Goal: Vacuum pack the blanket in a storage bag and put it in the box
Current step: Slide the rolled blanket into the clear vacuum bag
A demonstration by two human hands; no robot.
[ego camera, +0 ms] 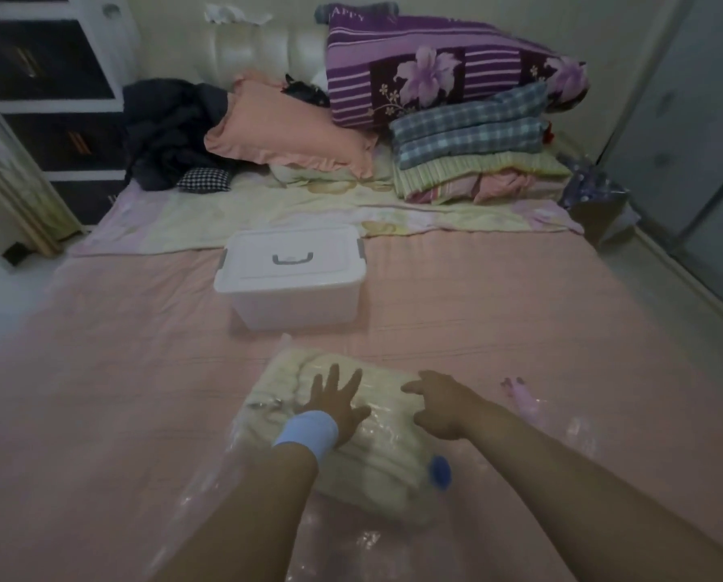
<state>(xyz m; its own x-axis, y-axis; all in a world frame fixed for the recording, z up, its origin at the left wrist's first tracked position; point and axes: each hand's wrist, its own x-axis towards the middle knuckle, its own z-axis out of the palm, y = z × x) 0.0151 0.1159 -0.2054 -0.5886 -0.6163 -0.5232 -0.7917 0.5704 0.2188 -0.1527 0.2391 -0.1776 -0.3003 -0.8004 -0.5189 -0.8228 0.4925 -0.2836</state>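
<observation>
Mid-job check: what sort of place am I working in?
Most likely a bedroom: the bagged blanket lies on a pink-sheeted bed, a pillow and folded quilts sit by the padded headboard, and a drawer unit stands alongside.

blanket [364, 455] in storage bag [208, 480] on bed [99, 371], box [290, 279] behind

Bed: pink sheet [498, 287], with a pale yellow printed cover [276, 212] spread across the far end.
Headboard [259, 52]: white, padded.
Pillow [284, 128]: peach, frilled, lying against dark clothes [170, 123].
Cushion [204, 179]: small, black-and-white check, just in front of the clothes.
Bedding stack: purple flowered quilt [435, 73] on a checked quilt [469, 132], on a green striped quilt [477, 178].
Cabinet [44, 77]: white frame, dark drawers, on the left.
</observation>
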